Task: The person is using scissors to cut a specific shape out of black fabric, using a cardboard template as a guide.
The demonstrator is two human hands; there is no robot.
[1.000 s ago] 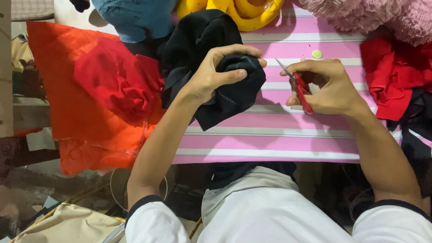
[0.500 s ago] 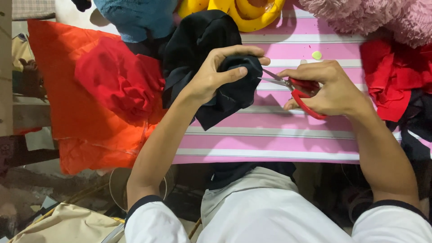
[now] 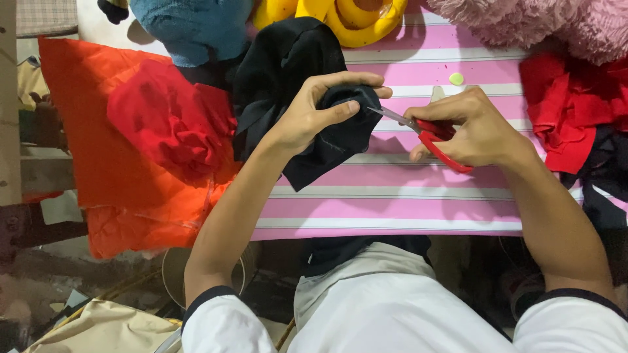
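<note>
My left hand (image 3: 320,111) pinches a bunched piece of black fabric (image 3: 327,144) above the pink striped tabletop (image 3: 392,196). My right hand (image 3: 468,127) holds red-handled scissors (image 3: 428,134), their metal blades pointing left and touching the fabric's edge beside my left thumb. More black cloth (image 3: 284,62) trails up behind my left hand.
Red and orange cloth (image 3: 131,150) hangs over the table's left edge. A blue plush (image 3: 190,26), yellow plush (image 3: 347,19) and pink fluffy plush (image 3: 543,23) lie at the back. Red and dark cloth (image 3: 575,117) is piled at right. A small pale yellow bit (image 3: 456,78) lies nearby.
My right hand has swung the scissors from pointing upward to pointing left, bringing the blades up to the black fabric. My left hand has barely moved.
</note>
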